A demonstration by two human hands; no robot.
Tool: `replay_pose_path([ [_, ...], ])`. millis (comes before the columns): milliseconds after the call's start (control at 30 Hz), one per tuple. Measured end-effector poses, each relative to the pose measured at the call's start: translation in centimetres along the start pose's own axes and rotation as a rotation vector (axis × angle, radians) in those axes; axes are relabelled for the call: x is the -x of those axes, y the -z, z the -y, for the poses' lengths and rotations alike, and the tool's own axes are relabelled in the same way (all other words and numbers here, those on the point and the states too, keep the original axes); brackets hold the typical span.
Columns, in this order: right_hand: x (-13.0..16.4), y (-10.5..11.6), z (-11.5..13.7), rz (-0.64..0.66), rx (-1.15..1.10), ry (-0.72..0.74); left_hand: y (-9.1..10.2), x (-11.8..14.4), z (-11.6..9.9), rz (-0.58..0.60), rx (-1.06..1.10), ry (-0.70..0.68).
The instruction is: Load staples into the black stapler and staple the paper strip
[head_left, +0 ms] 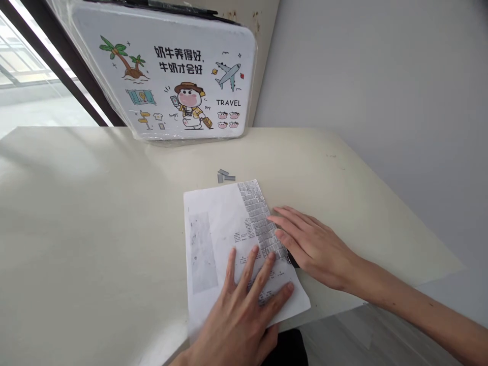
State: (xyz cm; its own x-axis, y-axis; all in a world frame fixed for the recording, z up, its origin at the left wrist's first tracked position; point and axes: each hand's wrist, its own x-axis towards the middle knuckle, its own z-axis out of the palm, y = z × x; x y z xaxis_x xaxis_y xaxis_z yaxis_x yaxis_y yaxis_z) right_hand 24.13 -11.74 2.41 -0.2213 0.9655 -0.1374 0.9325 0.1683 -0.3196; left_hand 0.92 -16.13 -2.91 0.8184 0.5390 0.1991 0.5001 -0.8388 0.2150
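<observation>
While the left hand [242, 307] lies over the printed paper [224, 211], its fingers spread and flat, the right hand [318, 246] is at the paper's right side, fingers straight and loosely together above a black object [293, 261]. The palm hides most of that object, so whether it is gripped cannot be told. The paper lies close to the near edge of the desk [114, 244], its left thumb-side corner just short of that edge. Down its right side runs a band of tight grey rows [261, 213], apparently staples. Loose grey strips [225, 176] lie just past the paper's top, toward the desk's far edge, where a white cartoon panel [190, 66] stands in clear plastic.

The paper looks light and limp, likely to slide or crease, with the banded side probably stiffer and scratchy. A broad, flat palm on the plain part should steady it best; for lifting, the bare left margin seems kindest to fingertips.
</observation>
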Motion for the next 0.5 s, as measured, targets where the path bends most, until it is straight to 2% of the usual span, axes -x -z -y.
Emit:
replay_pose_path([
  [167,-0.11,-0.07,0.49,0.048,-0.005,-0.088,-0.03,0.04,0.08,-0.015,-0.012,-0.007],
  [500,-0.05,0.52,0.66,0.127,-0.070,-0.148,-0.10,0.14,0.25,-0.002,0.008,-0.023],
])
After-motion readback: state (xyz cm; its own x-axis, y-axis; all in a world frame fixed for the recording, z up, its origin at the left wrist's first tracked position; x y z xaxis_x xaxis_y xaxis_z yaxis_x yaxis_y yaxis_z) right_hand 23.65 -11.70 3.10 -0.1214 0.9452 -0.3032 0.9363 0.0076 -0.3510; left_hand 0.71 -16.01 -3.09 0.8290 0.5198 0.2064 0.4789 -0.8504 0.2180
